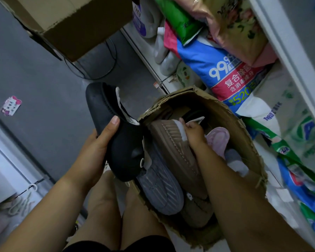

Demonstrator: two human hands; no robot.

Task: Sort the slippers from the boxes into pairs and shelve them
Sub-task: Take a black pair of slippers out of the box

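Slippers (195,210) filled a torn cardboard box (244,137) beneath the right grip (195,133), which pinched the white-lined collar of a brown slipper (173,142); a pink slipper (217,140) lay just right of that grip. The left grip (98,140) curled round a black slipper (124,153) over the box's left rim, covering part of a grey slipper (160,186). Beyond the right grip, detergent bags (224,70) crowded the white shelf (280,42).

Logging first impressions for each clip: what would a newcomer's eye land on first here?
The left hand holds black slippers at centre left. Beside it the right hand grips a brown slipper inside a torn cardboard box that also holds a grey slipper and a pink slipper. Bright detergent bags fill the shelf on the right.
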